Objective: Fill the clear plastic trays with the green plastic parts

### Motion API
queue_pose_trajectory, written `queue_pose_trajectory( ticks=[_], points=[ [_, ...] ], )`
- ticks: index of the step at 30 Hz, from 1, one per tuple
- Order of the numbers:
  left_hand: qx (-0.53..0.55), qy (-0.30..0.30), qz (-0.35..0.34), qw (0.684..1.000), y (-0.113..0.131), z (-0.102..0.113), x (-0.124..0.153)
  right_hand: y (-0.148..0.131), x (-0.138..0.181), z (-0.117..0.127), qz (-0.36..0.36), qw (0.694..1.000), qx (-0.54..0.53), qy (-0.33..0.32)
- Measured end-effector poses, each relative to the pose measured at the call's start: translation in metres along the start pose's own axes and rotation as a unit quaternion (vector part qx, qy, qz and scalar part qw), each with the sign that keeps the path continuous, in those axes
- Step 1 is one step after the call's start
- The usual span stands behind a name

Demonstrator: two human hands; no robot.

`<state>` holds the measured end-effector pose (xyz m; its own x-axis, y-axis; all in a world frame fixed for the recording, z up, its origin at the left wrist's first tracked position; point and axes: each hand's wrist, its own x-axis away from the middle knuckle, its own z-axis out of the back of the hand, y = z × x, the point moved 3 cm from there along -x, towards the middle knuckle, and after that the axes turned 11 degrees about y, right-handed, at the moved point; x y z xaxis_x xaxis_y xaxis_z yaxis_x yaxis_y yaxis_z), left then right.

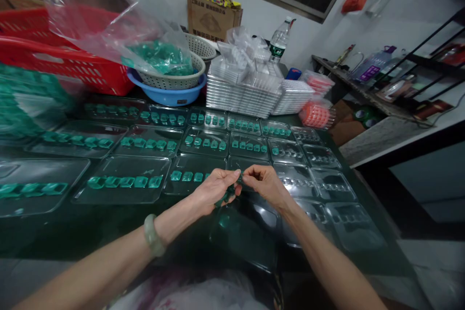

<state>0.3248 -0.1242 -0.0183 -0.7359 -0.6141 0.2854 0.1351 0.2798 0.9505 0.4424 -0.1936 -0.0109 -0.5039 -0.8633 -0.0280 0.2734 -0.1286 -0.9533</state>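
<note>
My left hand (216, 186), with a pale green bangle (154, 236) on the wrist, is closed around several small green translucent plastic pieces (227, 195). My right hand (267, 184) meets it with thumb and forefinger pinched; a bit of green shows between the fingertips of both hands. Below and around them lie clear plastic trays in rows. One tray (82, 198) beside my left arm carries a line of green pieces (127, 182). To the right of my right hand, a clear tray (354, 225) shows no green pieces in its slots.
At the back left are a red basket (87, 70), a blue basin (170, 97) and a bag of green pieces (160, 58). Stacked clear trays (241, 97) stand behind the rows, near a water bottle (279, 41) and bagged red pieces (315, 114). A blurred green bag (29, 101) lies left.
</note>
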Motion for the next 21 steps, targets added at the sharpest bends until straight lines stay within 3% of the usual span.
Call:
queue_pose_trajectory(
  ticks=[6, 11, 14, 18, 20, 21],
  points=[
    [-0.108, 0.108, -0.141, 0.978, 0.014, 0.008, 0.0, 0.0, 0.001, -0.001, -0.012, 0.999, -0.007, 0.036],
    [-0.15, 0.046, -0.153, 0.976, 0.013, 0.015, -0.002, -0.004, 0.005, -0.001, -0.03, 0.999, -0.022, 0.02],
    [-0.21, 0.011, -0.205, 0.956, 0.012, 0.015, 0.002, -0.004, 0.004, -0.003, -0.03, 0.999, -0.012, 0.022],
    [-0.293, 0.06, -0.326, 0.897, 0.014, 0.012, 0.008, -0.003, 0.002, -0.01, -0.019, 1.0, 0.005, 0.024],
    [-0.292, 0.077, -0.328, 0.895, 0.014, 0.011, 0.006, -0.006, 0.002, -0.013, 0.009, 0.999, 0.034, 0.028],
    [-0.273, 0.069, -0.303, 0.911, 0.013, 0.01, 0.004, -0.008, 0.003, -0.014, 0.027, 0.998, 0.051, 0.035]
  ],
)
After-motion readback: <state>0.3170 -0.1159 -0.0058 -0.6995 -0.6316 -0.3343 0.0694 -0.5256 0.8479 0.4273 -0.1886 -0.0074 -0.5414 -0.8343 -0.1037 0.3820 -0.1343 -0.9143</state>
